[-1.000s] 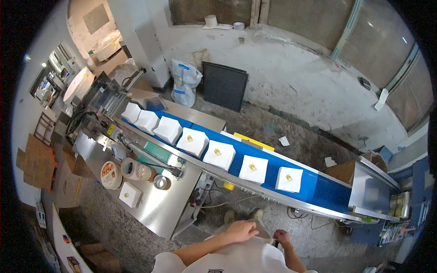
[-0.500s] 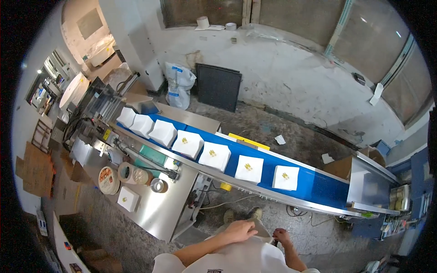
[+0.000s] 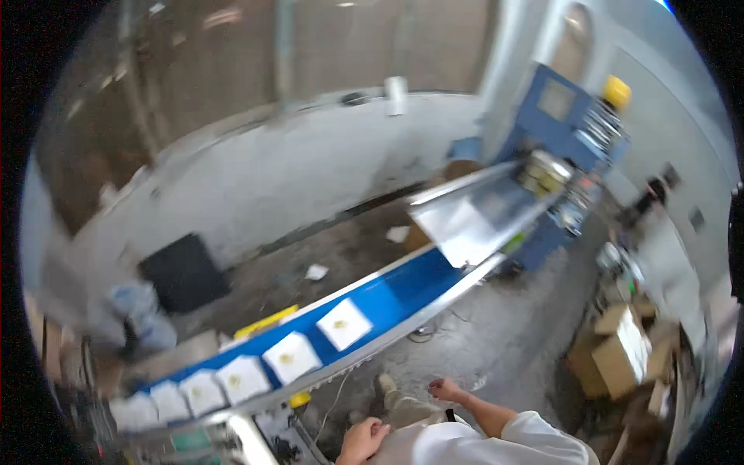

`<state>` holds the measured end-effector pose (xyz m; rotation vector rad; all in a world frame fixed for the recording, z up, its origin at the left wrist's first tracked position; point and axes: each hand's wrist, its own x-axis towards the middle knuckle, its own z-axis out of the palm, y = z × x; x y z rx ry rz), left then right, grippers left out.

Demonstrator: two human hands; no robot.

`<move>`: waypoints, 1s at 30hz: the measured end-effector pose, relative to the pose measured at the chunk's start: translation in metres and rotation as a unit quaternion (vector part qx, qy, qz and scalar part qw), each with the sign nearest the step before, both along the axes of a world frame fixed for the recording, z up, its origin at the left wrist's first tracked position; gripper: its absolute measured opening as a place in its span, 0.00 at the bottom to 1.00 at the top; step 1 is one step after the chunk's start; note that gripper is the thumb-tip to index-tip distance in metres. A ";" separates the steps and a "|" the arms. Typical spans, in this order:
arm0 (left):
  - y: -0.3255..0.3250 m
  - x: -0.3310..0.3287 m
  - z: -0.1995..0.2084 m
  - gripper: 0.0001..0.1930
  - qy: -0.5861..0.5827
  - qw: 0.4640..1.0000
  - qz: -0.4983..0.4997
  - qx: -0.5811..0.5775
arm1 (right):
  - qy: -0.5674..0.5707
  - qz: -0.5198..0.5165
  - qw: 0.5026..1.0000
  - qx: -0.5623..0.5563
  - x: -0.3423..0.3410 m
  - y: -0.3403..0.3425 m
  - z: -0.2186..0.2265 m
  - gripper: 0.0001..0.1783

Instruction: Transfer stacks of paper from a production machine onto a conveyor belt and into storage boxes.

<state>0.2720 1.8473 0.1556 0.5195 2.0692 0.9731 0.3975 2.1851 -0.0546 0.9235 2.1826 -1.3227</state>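
We are looking down at two bare hands, and nothing is showing in either. Our left hand (image 3: 364, 440) is hanging low at the trousers, its fingers loosely bent; its palm is facing away, so we cannot tell whether they are pinching anything. Our right hand (image 3: 444, 389) is hovering a little farther forward, fingers half curled and partly open.

Straight ahead of the left fingers, well apart from them, the blue belt (image 3: 407, 285) is running slantwise, and there the white stacks (image 3: 343, 324) are sitting! The nearest ones are lying ahead and to the left of the right fingers, showing small yellowish marks; the others are lining up farther left, crowding closer together and blurring.

Beyond the right fingers, the metal chute (image 3: 465, 229) is sloping at the belt's end. Left of the left fingers, a yellow knob (image 3: 299, 399) is poking out below the belt. Far to the right of the right fingers, cardboard boxes (image 3: 616, 364) are piling up, and just left of those fingers a shoe (image 3: 387, 381) is peeking out.
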 end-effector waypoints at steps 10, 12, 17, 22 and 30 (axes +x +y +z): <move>0.067 0.013 0.064 0.19 0.023 0.985 -0.173 -0.003 | -0.085 -0.140 0.984 0.075 0.180 0.034 0.009 0.22; 0.081 0.023 0.062 0.20 0.036 0.982 -0.183 0.000 | -0.085 -0.214 0.973 -0.008 0.195 0.034 0.012 0.23; 0.147 0.062 0.073 0.20 0.035 0.966 -0.256 -0.026 | -0.026 -0.337 0.940 -0.051 0.246 0.047 0.009 0.22; 0.229 0.127 0.079 0.21 0.011 0.945 -0.314 -0.088 | -0.026 -0.348 0.936 -0.044 0.320 0.082 -0.007 0.19; 0.301 0.211 0.031 0.25 0.014 0.911 -0.369 -0.183 | -0.036 -0.412 0.908 -0.072 0.451 0.116 -0.050 0.18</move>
